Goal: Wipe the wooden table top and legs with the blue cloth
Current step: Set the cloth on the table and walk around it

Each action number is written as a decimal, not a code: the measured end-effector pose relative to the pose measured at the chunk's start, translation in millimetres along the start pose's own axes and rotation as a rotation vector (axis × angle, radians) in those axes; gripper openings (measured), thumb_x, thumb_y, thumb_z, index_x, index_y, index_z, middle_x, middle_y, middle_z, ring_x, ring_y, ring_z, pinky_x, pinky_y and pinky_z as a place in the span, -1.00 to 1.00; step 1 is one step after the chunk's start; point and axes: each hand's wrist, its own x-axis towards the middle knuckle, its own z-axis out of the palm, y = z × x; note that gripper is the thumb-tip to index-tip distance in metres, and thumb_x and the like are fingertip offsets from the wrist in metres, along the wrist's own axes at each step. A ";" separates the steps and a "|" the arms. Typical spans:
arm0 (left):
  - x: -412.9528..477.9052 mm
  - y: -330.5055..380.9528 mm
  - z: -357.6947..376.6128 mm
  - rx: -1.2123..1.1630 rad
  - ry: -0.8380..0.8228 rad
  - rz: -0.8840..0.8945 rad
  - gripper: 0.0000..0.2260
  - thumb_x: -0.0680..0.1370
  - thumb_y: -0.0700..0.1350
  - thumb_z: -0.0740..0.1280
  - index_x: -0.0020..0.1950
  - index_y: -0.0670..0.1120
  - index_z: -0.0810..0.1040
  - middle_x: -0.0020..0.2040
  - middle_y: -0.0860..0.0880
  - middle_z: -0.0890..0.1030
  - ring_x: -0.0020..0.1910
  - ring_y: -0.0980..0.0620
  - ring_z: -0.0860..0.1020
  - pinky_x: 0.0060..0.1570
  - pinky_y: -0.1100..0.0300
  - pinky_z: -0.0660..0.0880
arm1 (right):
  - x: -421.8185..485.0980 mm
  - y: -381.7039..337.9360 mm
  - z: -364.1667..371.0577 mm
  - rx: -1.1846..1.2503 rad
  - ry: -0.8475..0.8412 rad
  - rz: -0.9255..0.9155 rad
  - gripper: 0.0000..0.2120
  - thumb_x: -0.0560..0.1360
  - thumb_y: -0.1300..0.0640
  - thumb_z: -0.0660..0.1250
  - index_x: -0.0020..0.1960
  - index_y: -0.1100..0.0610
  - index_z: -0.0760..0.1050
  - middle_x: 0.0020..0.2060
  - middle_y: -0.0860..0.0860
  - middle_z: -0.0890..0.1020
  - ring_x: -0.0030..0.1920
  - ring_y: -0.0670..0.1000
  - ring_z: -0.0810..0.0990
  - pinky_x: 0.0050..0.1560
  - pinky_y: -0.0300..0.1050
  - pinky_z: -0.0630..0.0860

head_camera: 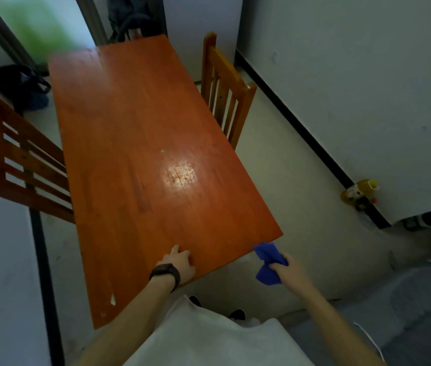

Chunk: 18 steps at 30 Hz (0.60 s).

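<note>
The orange-brown wooden table (140, 143) stretches away from me, its top bare apart from a light glare patch and a few small chips. My left hand (180, 261) rests flat on the top near the front edge, a dark watch on its wrist. My right hand (287, 268) grips the bunched blue cloth (268, 257) just off the table's front right corner, at edge height. The table legs are hidden under the top.
A wooden chair (225, 88) stands at the table's right side, another chair (19, 159) at the left. A black bag (21, 83) lies on the floor at the far left. A yellow bottle (359, 191) sits by the right wall. Grey fabric lies at lower right.
</note>
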 end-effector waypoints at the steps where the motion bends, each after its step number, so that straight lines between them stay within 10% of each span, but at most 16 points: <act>1: -1.8 1.9 -3.2 -0.042 -0.007 0.035 -0.52 0.58 0.13 0.22 0.49 0.05 0.30 0.55 -0.11 0.18 0.39 -0.18 0.35 0.30 -0.05 0.42 | -4.6 -4.4 3.1 0.063 -0.001 -0.025 -0.85 0.52 0.28 0.31 -0.03 0.05 0.50 -0.17 0.07 0.62 -0.19 -0.02 0.60 -0.17 -0.18 0.49; 10: -41.6 36.5 -5.3 -1.064 -0.222 0.346 -0.44 0.41 0.15 0.52 0.32 0.18 0.34 0.20 0.09 0.55 0.16 0.03 0.57 0.07 0.09 0.58 | -26.5 -49.8 63.6 0.057 -0.296 -0.226 -0.24 0.29 0.14 0.53 0.41 -0.09 0.33 0.30 -0.12 0.46 0.24 -0.16 0.49 0.19 -0.20 0.49; 15: -38.6 -0.2 -3.3 -1.386 0.059 0.229 -0.50 0.31 -0.20 0.54 0.17 0.07 0.48 0.13 -0.06 0.61 0.12 -0.11 0.58 0.18 -0.18 0.52 | -10.1 -74.5 74.1 0.080 -0.429 -0.281 -0.26 0.36 0.09 0.54 0.45 -0.11 0.29 0.37 -0.15 0.41 0.31 -0.17 0.45 0.22 -0.19 0.50; 18: -44.3 -41.5 -2.5 -1.424 0.446 0.021 -0.51 0.35 -0.14 0.48 0.21 0.16 0.43 0.08 0.05 0.57 0.09 -0.07 0.55 0.09 -0.04 0.51 | 21.1 -69.2 69.0 -0.386 -0.345 -0.210 -0.28 0.49 -0.10 0.39 0.54 -0.10 0.12 0.51 -0.10 0.19 0.49 -0.01 0.21 0.43 -0.01 0.25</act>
